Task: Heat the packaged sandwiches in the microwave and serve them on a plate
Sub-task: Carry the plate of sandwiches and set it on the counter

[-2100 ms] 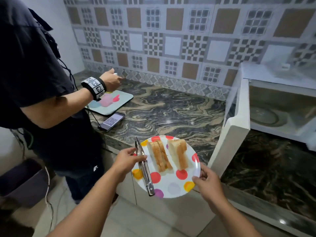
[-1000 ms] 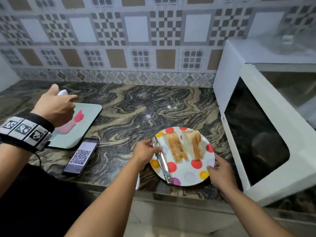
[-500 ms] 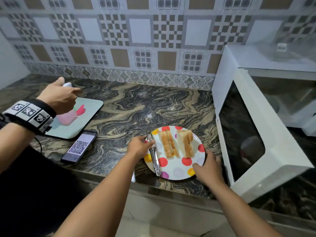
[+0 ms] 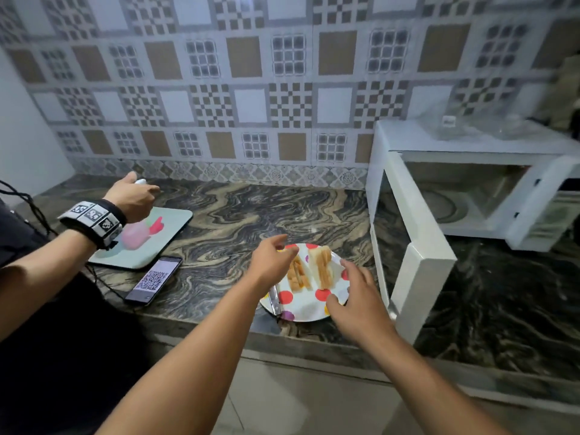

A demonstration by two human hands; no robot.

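Observation:
A white plate with coloured dots (image 4: pixel 309 309) rests on the marble counter near its front edge. Two sandwich halves (image 4: pixel 314 271) stand on it, and metal tongs (image 4: pixel 275 298) lie along its left side. My left hand (image 4: pixel 271 260) hovers just above the plate's left part, fingers spread, holding nothing. My right hand (image 4: pixel 357 299) hangs over the plate's right rim, open and empty. The white microwave (image 4: pixel 470 189) stands to the right with its door (image 4: pixel 411 246) swung open toward the plate and its cavity empty.
Another person stands at the left, their hand (image 4: pixel 133 196) with a tagged wristband over a pale cutting board (image 4: pixel 150 243). A phone showing a QR code (image 4: pixel 155 281) lies beside the board. The tiled wall runs behind the counter.
The plate was carried to the counter and set down. Both my hands have let go of it and the tongs and now hover open above it.

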